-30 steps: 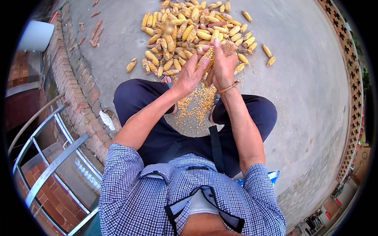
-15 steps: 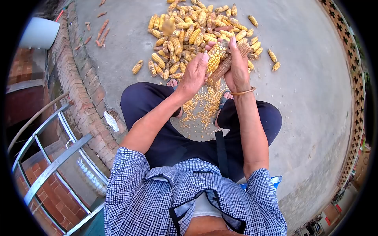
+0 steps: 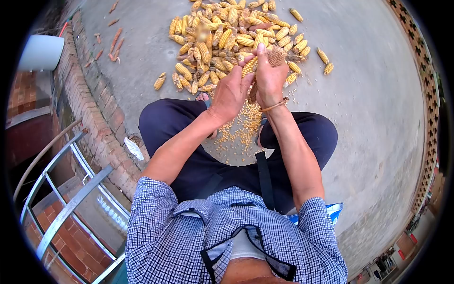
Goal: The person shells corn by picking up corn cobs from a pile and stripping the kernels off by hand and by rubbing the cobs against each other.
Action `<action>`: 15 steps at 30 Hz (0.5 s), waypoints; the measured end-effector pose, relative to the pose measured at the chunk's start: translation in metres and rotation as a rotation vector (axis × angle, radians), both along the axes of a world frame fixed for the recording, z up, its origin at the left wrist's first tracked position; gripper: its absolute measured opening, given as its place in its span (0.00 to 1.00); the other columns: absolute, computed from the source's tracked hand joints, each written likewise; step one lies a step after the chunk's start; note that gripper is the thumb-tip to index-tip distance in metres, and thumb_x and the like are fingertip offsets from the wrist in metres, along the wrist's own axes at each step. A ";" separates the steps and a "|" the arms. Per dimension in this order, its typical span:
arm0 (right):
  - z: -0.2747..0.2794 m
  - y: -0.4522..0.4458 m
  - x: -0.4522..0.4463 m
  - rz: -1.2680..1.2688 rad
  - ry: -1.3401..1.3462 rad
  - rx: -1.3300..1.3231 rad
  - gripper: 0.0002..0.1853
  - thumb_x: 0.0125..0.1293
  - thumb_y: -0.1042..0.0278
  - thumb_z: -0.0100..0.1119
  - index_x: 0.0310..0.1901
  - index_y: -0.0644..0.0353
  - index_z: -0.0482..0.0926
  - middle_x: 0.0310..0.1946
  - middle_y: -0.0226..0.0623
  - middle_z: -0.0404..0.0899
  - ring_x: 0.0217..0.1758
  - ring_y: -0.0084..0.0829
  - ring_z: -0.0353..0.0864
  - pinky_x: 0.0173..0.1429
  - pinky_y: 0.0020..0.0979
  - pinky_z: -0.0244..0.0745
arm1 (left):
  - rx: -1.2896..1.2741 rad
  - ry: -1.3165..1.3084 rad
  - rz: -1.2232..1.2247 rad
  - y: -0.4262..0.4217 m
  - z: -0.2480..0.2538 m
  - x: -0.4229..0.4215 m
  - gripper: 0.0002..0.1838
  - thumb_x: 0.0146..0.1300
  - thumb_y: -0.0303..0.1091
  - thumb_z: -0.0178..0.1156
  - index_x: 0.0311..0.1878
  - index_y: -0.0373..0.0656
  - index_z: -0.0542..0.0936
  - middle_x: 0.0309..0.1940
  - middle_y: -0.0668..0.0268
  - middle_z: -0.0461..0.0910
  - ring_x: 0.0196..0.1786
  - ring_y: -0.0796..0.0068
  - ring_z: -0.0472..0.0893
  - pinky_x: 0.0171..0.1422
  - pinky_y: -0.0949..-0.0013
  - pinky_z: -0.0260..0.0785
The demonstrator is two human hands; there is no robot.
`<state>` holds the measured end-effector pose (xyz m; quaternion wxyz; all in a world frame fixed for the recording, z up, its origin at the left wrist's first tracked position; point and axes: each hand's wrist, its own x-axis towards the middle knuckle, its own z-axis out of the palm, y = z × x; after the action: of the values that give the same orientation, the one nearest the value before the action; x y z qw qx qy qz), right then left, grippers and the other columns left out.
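My left hand (image 3: 231, 93) is closed round a yellow corn ear (image 3: 249, 66), its fingers partly hidden behind the ear. Pressed against it from the other side, my right hand (image 3: 271, 78) grips a bare reddish-brown cob (image 3: 276, 56), whose end sticks out above the fist. The two hands touch each other in front of a pile of corn ears (image 3: 229, 40). Below them, loose kernels (image 3: 239, 130) lie scattered on the concrete between my feet.
Several bare cobs (image 3: 115, 42) lie on the ground at the upper left. A pale bucket (image 3: 41, 52) stands beside a brick edging (image 3: 94, 113). At the lower left is a metal frame (image 3: 71, 206). Two corn ears (image 3: 325, 61) lie right of the pile.
Half a second ago the ear and cob were more exposed; now the hands cover more of both. The hands have closed in together. The view has shifted slightly.
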<state>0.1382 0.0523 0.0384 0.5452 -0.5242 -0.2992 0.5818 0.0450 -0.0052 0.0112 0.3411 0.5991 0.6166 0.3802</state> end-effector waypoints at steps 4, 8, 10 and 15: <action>-0.005 0.002 -0.002 -0.056 -0.092 0.127 0.13 0.70 0.64 0.61 0.31 0.66 0.79 0.21 0.36 0.81 0.23 0.23 0.80 0.26 0.26 0.74 | -0.255 -0.505 -0.048 0.001 0.006 -0.004 0.24 0.77 0.47 0.47 0.68 0.43 0.69 0.21 0.68 0.67 0.20 0.79 0.68 0.24 0.72 0.62; -0.007 0.010 0.003 0.082 0.030 0.100 0.13 0.71 0.62 0.60 0.36 0.66 0.79 0.23 0.37 0.82 0.25 0.25 0.82 0.29 0.27 0.77 | -0.481 -0.799 -0.039 0.006 0.019 -0.008 0.28 0.77 0.54 0.42 0.74 0.52 0.62 0.22 0.75 0.63 0.18 0.87 0.59 0.21 0.82 0.51; -0.008 0.013 0.008 0.151 0.126 0.044 0.16 0.72 0.57 0.59 0.39 0.66 0.79 0.27 0.39 0.83 0.29 0.28 0.83 0.34 0.29 0.79 | -0.502 -0.828 -0.032 0.007 0.017 -0.012 0.30 0.77 0.56 0.40 0.76 0.55 0.60 0.22 0.73 0.63 0.18 0.87 0.57 0.21 0.82 0.49; -0.004 0.011 0.009 0.246 0.362 0.030 0.16 0.74 0.58 0.56 0.45 0.66 0.77 0.34 0.42 0.84 0.36 0.30 0.85 0.39 0.30 0.82 | -0.341 -0.636 0.046 0.009 0.007 -0.015 0.23 0.78 0.53 0.40 0.63 0.48 0.71 0.23 0.71 0.67 0.19 0.87 0.63 0.22 0.81 0.54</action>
<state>0.1472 0.0634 0.0340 0.5230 -0.3623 -0.2666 0.7240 0.0301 0.0038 0.0177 0.6021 0.3713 0.5476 0.4469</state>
